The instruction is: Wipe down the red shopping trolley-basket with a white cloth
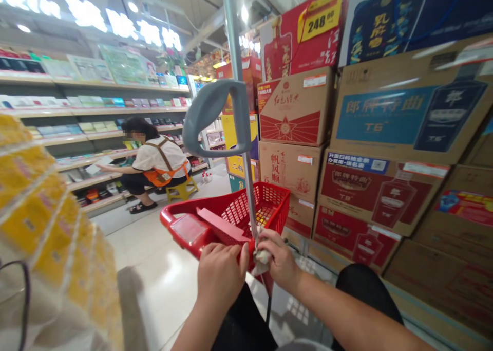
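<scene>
In the head view a red plastic shopping basket (185,231) stands in front of me, with a metal pole (248,186) rising along its near end to a grey loop handle (241,119). My left hand (221,271) is closed over the basket's near rim, fingers curled on the red edge. Pressed round the pole at rim height is a crumpled, dirty whitish cloth (262,261), gripped by my right hand (280,258). Part of the cloth is hidden behind those fingers. A flat pink panel (223,224) lies across the basket's near part.
Stacked liquor cartons (379,194) line the right side. Yellow packs (42,212) are piled close at left. A person in an orange apron (159,158) sits on a yellow stool (177,190) beside the stocked shelves (57,109). Pale tiled floor (169,284) lies left of the basket.
</scene>
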### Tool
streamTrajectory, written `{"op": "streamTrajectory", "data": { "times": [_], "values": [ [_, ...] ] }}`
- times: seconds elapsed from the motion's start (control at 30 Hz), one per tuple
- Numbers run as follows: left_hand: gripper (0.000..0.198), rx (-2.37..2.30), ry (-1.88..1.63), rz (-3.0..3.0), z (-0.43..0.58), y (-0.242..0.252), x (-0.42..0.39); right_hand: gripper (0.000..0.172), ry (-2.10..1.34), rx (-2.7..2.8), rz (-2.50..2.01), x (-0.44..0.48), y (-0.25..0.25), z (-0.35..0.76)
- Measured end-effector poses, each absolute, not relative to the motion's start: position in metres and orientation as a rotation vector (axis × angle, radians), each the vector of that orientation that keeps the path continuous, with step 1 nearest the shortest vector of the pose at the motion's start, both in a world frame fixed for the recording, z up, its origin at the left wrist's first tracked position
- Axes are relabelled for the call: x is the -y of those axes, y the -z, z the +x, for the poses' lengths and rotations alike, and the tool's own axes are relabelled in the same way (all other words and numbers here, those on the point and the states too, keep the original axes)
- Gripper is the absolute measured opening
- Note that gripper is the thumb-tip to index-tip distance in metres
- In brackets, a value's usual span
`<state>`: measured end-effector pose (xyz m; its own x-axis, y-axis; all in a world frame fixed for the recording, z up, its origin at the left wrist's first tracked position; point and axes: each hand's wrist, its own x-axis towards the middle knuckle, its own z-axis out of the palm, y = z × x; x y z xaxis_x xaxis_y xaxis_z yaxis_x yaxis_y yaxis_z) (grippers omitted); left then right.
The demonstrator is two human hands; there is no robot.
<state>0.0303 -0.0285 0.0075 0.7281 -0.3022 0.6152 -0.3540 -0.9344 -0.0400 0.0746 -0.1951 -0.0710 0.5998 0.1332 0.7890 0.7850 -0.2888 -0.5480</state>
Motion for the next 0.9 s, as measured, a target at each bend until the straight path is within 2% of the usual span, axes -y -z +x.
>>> {"op": "streamTrajectory", "data": {
  "times": [0.17, 0.3, 0.47, 0.73, 0.9],
  "values": [
    [0.023, 0.658, -1.364, 2.53, 0.059, 0.012, 0.004, 0.015, 0.582, 0.554, -1.848, 0.194, 0.079, 0.134],
    [0.021, 0.699, -1.403, 2.483, 0.077, 0.016, -0.027, 0.011, 0.447, 0.612, -2.062, 0.189, 0.077, 0.175],
    [0.017, 0.826, -1.49, 2.39, 0.102, 0.017, -0.069, 0.01, 0.443, 0.585, -2.194, 0.166, 0.07, 0.195],
    [0.023, 0.623, -1.369, 2.233, 0.127, 0.03, -0.138, 0.006, 0.472, 0.599, -2.362, 0.125, 0.066, 0.172],
    [0.022, 0.736, -1.224, 2.279, 0.136, 0.028, -0.148, 0.009, 0.435, 0.616, -2.427, 0.131, 0.066, 0.157]
  ]
}}
